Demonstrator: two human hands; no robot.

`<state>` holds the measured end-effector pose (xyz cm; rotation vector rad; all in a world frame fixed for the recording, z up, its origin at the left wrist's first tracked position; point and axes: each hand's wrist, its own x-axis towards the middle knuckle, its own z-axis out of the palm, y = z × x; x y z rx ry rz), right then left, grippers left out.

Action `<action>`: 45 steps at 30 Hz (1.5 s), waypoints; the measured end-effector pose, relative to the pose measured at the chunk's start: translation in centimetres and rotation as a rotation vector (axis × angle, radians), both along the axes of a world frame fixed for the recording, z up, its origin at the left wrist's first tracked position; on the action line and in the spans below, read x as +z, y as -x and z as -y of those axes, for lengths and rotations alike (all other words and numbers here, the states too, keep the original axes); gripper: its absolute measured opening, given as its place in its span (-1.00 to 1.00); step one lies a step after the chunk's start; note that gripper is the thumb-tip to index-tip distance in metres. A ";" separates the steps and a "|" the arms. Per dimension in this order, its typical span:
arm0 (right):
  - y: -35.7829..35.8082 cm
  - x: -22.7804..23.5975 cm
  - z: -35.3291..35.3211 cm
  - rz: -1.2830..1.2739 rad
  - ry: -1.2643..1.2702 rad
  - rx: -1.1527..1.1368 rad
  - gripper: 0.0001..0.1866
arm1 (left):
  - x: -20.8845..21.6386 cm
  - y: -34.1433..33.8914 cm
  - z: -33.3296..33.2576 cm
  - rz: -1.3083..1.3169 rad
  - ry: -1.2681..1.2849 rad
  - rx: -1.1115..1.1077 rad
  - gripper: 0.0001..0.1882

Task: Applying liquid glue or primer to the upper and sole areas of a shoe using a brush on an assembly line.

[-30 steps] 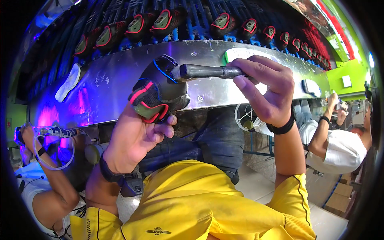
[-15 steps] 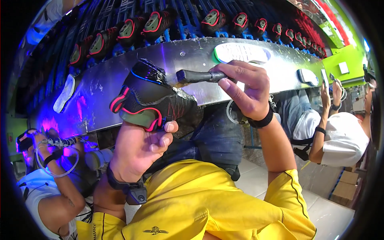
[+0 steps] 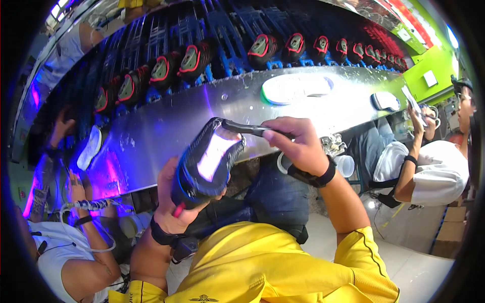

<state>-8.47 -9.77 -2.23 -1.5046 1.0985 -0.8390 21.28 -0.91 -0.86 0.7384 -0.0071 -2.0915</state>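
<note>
My left hand (image 3: 174,217) grips a black shoe upper (image 3: 189,169) from below, its underside turned up. A bright white strip (image 3: 217,151) runs along the middle of that underside. In my right hand (image 3: 301,146) is a brush (image 3: 247,128) with a dark handle, held between thumb and fingers. Its head meets the shoe at the far end of the underside; the bristles are hard to make out against it. A bit of red trim (image 3: 178,209) shows at the near end of the shoe, beside my left hand.
A metal bench (image 3: 151,136) lies ahead, with pale soles (image 3: 298,90) on it, another sole (image 3: 90,147) at left. Beyond, a blue rack (image 3: 222,55) carries a row of black-and-red shoes (image 3: 189,60). Co-workers sit on both sides. A clear cup (image 3: 344,165) stands beyond my right wrist.
My left hand has turned the shoe so its underside faces up. My right hand has moved nearer to me with the brush, which now touches the underside's far end.
</note>
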 end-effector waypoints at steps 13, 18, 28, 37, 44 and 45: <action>2.9 -1.4 -0.8 0.028 0.066 -0.439 -0.75 | -0.5 2.9 20.7 0.783 0.499 -0.209 -0.37; 3.6 -2.5 -1.1 0.061 0.022 -0.537 -0.74 | -5.2 5.4 35.3 1.897 0.874 -0.201 -0.28; 4.1 -3.8 -1.1 0.075 -0.046 -0.537 -0.80 | -11.7 6.8 42.4 2.125 1.010 -0.532 -0.46; 2.4 -3.3 -2.2 0.119 -0.010 -0.505 -0.77 | -8.1 -13.1 36.5 2.134 0.788 -0.699 -0.46; -0.3 -0.7 -3.7 0.071 0.058 -0.433 -0.76 | -5.2 -13.4 30.2 2.220 0.779 -0.499 -0.44; -0.8 -0.4 -3.8 0.076 0.050 -0.425 -0.76 | -5.1 -14.4 29.4 2.115 0.710 -0.388 -0.43</action>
